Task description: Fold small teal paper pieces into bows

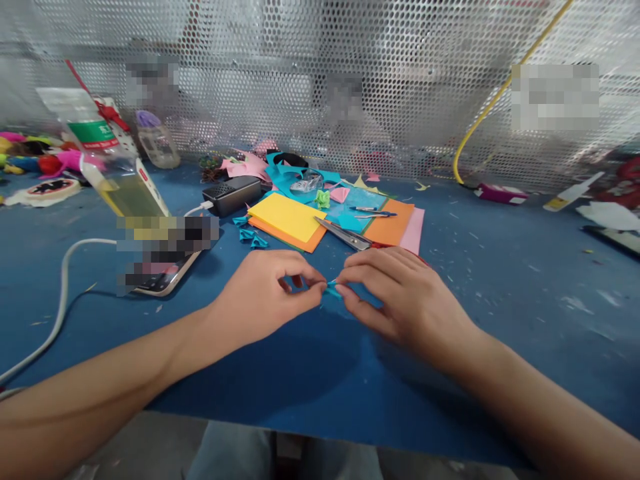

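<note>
A small blue paper piece (333, 291) is pinched between both hands over the blue table (300, 393). My left hand (273, 293) holds its left side between thumb and index finger. On the right side, my right hand (400, 293) grips it with thumb and fingertips. Just beyond the hands lie scissors (345, 235) with red handles, partly hidden behind my right hand. Yellow paper (287, 215) rests on orange sheets, with small folded blue pieces (253, 238) to its left. Orange and pink sheets (393, 223) lie behind the scissors.
At the left, a phone (175, 270) leans near a bottle (117, 167), beside a white cable (65, 280). A black box (233, 195) and blue paper scraps (285, 177) sit farther back. A perforated metal screen (300, 87) rises behind; a glue bottle (573, 192) lies right.
</note>
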Demonstrator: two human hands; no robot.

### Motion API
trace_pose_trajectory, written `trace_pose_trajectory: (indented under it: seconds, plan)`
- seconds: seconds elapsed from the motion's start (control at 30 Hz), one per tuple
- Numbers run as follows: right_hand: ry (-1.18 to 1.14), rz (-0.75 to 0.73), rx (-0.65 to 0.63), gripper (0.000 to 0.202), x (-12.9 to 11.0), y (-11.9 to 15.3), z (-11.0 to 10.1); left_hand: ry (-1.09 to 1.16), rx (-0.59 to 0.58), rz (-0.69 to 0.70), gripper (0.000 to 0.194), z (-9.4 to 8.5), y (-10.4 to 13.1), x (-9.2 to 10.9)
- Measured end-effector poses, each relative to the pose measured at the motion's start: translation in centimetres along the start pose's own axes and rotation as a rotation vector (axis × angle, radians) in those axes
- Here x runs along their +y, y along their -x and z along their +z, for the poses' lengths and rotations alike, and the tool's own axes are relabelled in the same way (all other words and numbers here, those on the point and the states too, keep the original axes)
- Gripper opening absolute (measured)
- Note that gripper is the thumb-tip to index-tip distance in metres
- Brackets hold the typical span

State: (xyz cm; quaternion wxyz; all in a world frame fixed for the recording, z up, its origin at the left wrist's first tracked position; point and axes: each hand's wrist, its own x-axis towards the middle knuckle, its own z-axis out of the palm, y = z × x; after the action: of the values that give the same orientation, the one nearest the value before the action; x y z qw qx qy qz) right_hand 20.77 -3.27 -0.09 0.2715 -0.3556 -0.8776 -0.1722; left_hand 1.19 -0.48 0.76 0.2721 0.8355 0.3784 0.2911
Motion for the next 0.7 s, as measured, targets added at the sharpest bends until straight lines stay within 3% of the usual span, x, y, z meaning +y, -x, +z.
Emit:
trace_pose_trajectory:
  seconds: [0.23, 0.5, 0.7]
  plan:
    - [-0.366, 0.2, 0.085, 0.008, -0.56, 0.1, 0.2, -0.221, 0.205, 0.438, 0.013, -0.06, 0.57, -0.02]
    - [-0.398, 0.149, 0.147, 0.008, -0.75, -0.08, 0.12, -0.257, 0.261, 0.595, 0.008, -0.06, 0.56, -0.1]
    - [-0.43, 0.134, 0.158, 0.01, -0.79, -0.19, 0.07, -0.294, 0.287, 0.605, 0.009, -0.14, 0.74, 0.46]
